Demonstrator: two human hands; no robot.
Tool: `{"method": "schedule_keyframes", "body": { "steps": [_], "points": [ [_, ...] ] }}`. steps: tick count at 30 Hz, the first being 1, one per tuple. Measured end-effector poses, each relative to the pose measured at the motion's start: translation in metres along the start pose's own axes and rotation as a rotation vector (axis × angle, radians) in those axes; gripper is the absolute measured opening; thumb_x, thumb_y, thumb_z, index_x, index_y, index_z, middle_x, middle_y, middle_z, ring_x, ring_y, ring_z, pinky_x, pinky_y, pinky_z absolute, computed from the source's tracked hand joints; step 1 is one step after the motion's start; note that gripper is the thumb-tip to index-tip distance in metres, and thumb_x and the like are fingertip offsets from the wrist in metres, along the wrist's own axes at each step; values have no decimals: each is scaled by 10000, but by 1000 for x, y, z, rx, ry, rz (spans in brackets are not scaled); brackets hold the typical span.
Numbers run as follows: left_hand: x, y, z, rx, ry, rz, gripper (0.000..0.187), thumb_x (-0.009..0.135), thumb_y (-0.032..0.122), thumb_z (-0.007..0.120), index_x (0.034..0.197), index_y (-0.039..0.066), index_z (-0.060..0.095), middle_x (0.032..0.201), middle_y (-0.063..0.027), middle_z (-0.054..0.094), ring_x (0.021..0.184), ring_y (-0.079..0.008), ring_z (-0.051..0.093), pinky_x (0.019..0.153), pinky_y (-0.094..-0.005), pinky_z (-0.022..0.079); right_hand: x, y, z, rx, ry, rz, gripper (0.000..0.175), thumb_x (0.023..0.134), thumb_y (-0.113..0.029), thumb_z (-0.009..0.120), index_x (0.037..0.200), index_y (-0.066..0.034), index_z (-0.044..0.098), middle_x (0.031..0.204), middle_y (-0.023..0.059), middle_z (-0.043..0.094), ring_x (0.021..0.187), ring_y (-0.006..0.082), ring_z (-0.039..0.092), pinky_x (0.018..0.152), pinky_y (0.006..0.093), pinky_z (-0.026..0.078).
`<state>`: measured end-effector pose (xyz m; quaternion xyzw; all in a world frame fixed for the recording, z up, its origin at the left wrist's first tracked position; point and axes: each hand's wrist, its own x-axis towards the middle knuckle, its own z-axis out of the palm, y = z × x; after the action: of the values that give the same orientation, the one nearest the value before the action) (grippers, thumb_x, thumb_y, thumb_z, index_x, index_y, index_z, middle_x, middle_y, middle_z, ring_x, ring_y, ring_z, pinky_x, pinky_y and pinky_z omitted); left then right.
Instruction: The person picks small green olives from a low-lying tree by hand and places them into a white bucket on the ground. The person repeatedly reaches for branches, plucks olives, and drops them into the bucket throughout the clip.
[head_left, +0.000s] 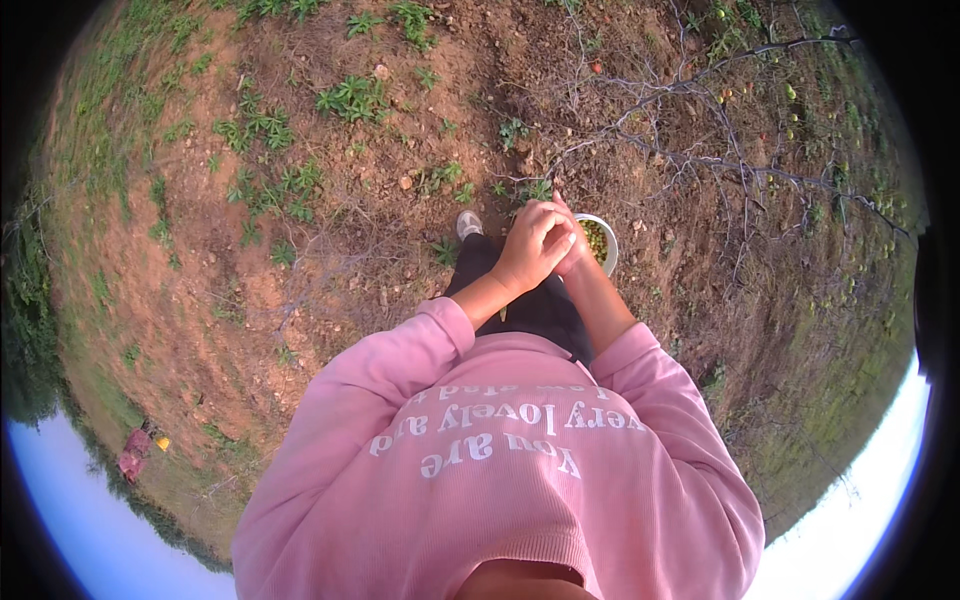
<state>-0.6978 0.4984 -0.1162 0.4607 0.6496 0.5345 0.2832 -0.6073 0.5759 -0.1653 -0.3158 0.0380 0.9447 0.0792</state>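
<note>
My left hand (534, 244) is laid over my right hand (577, 253) in front of my waist, its fingers curled. The two hands touch, and whether anything is between them is hidden. Just beyond my right hand, a white bucket (613, 251) holds many small round green and yellowish fruits (597, 241). My wrist and fingers partly cover the bucket's near side.
Bare, twiggy branches (697, 159) spread across the ground at the right, with small green and red fruits (790, 91) around them. Low green weeds (352, 99) dot the reddish soil (300, 360). Far left, what looks like a person (135, 454) is beside a yellow object (162, 443).
</note>
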Motion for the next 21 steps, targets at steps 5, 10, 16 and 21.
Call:
{"method": "schedule_keyframes", "body": {
  "steps": [5, 10, 16, 21],
  "points": [
    [6, 25, 0, 36, -150, 33, 317, 793, 185, 627, 1074, 39, 610, 1157, -143, 585, 1144, -335, 515, 1023, -426, 362, -8, -12, 1, 62, -217, -28, 422, 961, -423, 444, 936, -49, 637, 980, 126, 657, 924, 281, 630, 815, 428, 518],
    [30, 44, 4, 170, -268, 213, 306, 789, 189, 634, 1065, 57, 624, 1189, -122, 588, 1179, -315, 500, 1047, -434, 351, -20, -38, 7, 67, -93, -80, 379, 982, -381, 415, 930, -55, 601, 939, 128, 649, 895, 283, 624, 819, 437, 510],
    [69, 70, 8, 255, -328, 327, 205, 774, 87, 638, 979, 77, 638, 1040, -85, 626, 1060, -292, 555, 938, -411, 434, -50, -74, 12, -23, 66, -183, 243, 976, -287, 461, 972, -73, 576, 775, 23, 573, 664, 141, 548, 544, 272, 454],
    [122, 66, -24, 238, -325, 210, 136, 797, 30, 601, 929, 49, 624, 944, -90, 626, 931, -268, 582, 833, -366, 461, -65, -97, 26, -40, -72, -259, 193, 938, -183, 460, 1081, -68, 520, 733, 8, 493, 627, 105, 453, 464, 211, 332]
  ]
}}
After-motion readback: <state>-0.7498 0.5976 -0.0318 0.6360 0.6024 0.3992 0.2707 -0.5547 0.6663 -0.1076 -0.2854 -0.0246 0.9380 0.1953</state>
